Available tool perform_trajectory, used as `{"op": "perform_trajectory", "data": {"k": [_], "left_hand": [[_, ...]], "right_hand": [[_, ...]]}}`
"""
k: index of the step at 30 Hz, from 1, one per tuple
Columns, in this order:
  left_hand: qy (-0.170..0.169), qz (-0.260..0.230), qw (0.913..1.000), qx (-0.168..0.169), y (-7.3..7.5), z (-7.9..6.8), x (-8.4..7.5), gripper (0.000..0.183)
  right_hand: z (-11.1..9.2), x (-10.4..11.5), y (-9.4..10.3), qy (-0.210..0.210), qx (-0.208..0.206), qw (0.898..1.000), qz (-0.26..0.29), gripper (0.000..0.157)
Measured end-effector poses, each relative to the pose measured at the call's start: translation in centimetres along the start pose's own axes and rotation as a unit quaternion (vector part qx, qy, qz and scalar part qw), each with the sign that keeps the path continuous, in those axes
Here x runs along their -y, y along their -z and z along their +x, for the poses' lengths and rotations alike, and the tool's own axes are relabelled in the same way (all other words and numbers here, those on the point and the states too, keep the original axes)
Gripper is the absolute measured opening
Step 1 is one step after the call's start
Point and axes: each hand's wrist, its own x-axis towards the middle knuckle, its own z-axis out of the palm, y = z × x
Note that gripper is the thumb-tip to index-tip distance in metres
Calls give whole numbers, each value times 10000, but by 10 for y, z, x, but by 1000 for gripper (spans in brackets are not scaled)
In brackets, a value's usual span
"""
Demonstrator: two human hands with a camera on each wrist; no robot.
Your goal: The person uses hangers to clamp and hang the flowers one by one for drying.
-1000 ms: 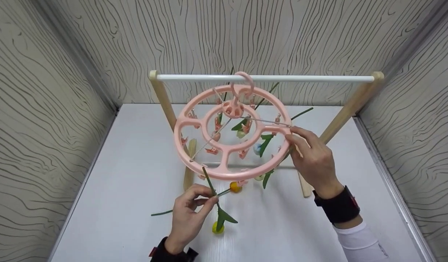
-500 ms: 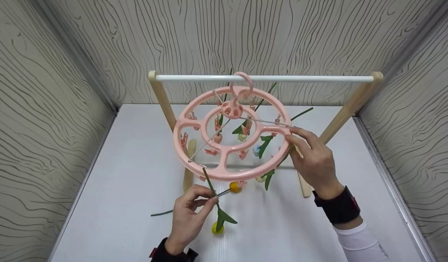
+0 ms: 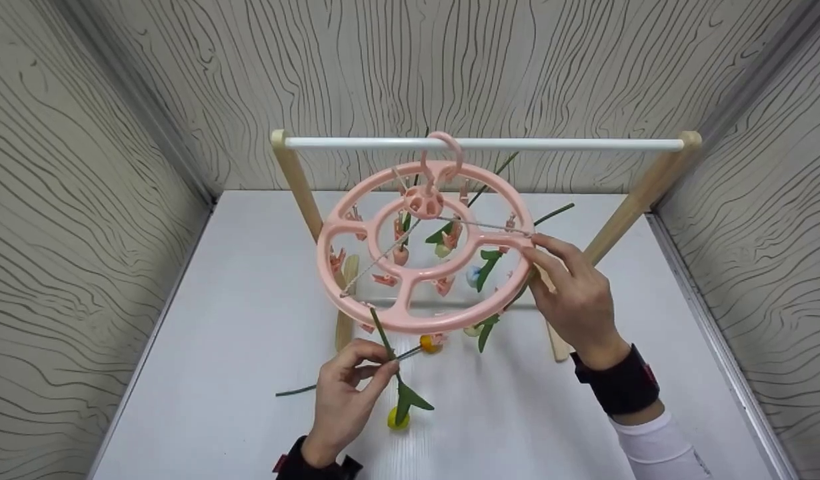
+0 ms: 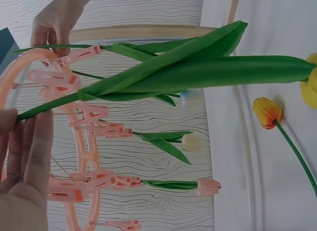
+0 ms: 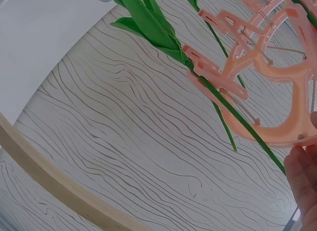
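Note:
My left hand [image 3: 350, 393] pinches the stem of a yellow artificial tulip [image 3: 398, 418], bloom pointing down, just below the near rim of a pink round clip hanger [image 3: 423, 325]. The left wrist view shows its long green leaves [image 4: 198, 75] stretched past the hanger's clips [image 4: 67, 191]. With thumb and fingers, my right hand [image 3: 577, 300] grips the hanger's right rim. Several tulips hang bloom-down from clips, among them a pink tulip [image 4: 209, 187], a white tulip [image 4: 192, 142] and a blue tulip [image 3: 473, 275]. No clip touches the yellow tulip.
The hanger's hook [image 3: 450, 147] hangs over a white rod [image 3: 570, 144] between wooden legs [image 3: 640, 197]. An orange tulip [image 4: 267, 112] lies on the white table [image 3: 250, 300] below, its stem passing behind my left hand. Patterned panels surround the table.
The hanger has turned slightly, its near spoke and front string shifting a little left. My right hand stays on the rim, nearly still. My left hand and the yellow tulip hold their place.

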Motion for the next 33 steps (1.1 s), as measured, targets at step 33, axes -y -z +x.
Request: {"op": "perform_trajectory", "data": {"k": [33], "left_hand": [[187, 9, 9997, -132, 2, -1, -2, 13]], "right_hand": [[-50, 114, -26, -265, -1207, 9647, 2325, 32]]}}
